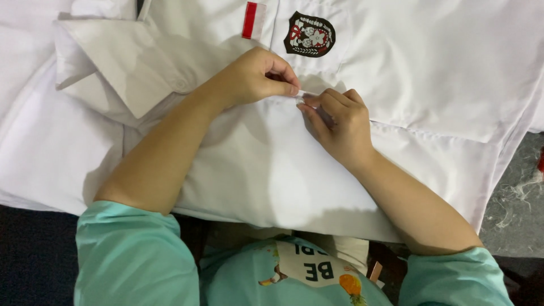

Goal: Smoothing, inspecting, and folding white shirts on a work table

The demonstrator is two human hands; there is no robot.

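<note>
A white shirt [272, 164] lies spread flat before me, collar [107, 62] at the upper left. My left hand [258, 76] pinches the shirt's front edge at its middle. My right hand [337, 122] meets it there, thumb and forefinger closed on a small pale button [300, 100] at the fabric's edge. The fingertips of both hands touch around that spot. A dark embroidered badge [309, 35] sits on the chest just above the hands, and a red and white patch [253, 20] lies left of it.
More white cloth [22, 68] lies under the shirt at the left. A dark floor [28, 249] shows at lower left. Grey stone floor with pale thread scraps [518, 198] shows at the right. My teal sleeves [130, 260] fill the bottom.
</note>
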